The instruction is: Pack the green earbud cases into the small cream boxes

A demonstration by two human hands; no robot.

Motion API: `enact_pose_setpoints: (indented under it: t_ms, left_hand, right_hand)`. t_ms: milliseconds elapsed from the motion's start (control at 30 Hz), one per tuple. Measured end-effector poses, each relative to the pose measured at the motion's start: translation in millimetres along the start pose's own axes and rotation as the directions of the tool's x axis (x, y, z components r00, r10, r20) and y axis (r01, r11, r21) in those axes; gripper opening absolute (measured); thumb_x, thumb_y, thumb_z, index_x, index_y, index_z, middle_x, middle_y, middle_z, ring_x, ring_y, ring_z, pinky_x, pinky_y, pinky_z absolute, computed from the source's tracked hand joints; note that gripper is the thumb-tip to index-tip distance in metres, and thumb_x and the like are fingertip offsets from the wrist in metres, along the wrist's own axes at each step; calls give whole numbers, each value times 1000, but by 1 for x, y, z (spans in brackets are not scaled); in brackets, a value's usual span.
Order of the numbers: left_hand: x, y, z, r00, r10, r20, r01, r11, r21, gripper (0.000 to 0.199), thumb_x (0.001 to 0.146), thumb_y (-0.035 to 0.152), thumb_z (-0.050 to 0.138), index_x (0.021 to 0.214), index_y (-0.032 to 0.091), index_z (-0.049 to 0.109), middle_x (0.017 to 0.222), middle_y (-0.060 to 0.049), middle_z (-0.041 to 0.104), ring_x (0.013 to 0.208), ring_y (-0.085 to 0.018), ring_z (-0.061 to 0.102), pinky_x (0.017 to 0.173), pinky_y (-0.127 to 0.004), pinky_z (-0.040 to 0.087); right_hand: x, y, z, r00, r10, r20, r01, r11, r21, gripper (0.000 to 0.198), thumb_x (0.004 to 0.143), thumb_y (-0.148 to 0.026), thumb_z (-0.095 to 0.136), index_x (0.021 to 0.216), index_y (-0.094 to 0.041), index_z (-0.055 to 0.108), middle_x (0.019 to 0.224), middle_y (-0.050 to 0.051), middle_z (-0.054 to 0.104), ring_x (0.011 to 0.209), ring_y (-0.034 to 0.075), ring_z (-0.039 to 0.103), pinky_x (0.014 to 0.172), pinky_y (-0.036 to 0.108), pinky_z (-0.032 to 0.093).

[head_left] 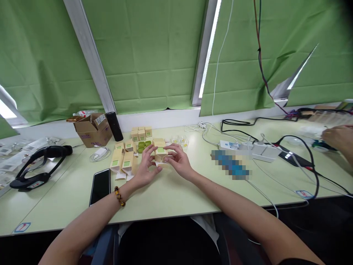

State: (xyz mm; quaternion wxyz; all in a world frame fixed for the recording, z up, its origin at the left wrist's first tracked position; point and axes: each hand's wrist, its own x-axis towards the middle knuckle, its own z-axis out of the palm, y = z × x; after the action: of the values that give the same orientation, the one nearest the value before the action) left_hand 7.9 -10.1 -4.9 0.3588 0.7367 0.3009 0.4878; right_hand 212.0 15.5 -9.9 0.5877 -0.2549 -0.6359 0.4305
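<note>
Between my two hands stands a small tan cardboard box [160, 156] with a green window on its face and white flaps at its lower end. My left hand [147, 167] grips it from the left, with a beaded bracelet [119, 196] on the wrist. My right hand [178, 160] has its fingers on the box's right side. Just left are several similar boxes [117, 158], some with flaps hanging out. Small green containers [141, 147] sit beside them. Behind my right hand lie clear plastic pieces with yellow bits [182, 140].
A black phone [100, 187] lies left of my left forearm. Farther left are a headset [41, 167], a brown carton [93, 130] and a black cylinder [114, 126]. Rightward are a power strip [260, 151], tangled cables and a blurred blue item [231, 164]. Another person's hand [340, 138] is at far right.
</note>
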Motion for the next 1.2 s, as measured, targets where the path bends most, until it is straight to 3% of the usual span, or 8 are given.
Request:
enact_pose_setpoints:
  t_ms: [333,667,933,1200]
  left_hand:
    - [1,-1,4,995,-37,-96,21,986,-165,44,97,45,64,135,28,48,153,-13,33,97,-16,63,75,-30,61]
    - [2,-2,5,986,-45,-163,23,990,-137,36,99,42,60,130,28,49,142,-9,41,88,-12,62,70,-29,61]
    - [2,-4,8,980,-10,-201,0,999,-48,33,98,41,63,126,27,52,143,-11,40,92,-14,65,66,-26,60]
    - [1,-8,9,978,-29,-208,26,1000,-17,32,96,39,65,123,26,52,145,-11,39,92,-14,63,70,-27,59]
  right_hand:
    - [-5,6,-2,992,-75,98,85,992,-97,35,93,-45,74,125,-32,68,129,6,39,103,17,69,100,43,60]
    - [-8,-1,1,987,-96,129,109,989,-101,42,93,-47,74,131,-32,67,133,8,38,105,20,67,102,46,60]
    - [-8,2,5,994,-86,61,92,991,-99,42,86,-44,81,125,-33,70,132,6,39,103,18,67,99,45,62]
    - [-10,-2,4,992,-82,97,91,992,-91,40,89,-46,78,125,-32,68,132,7,40,112,20,64,100,43,60]
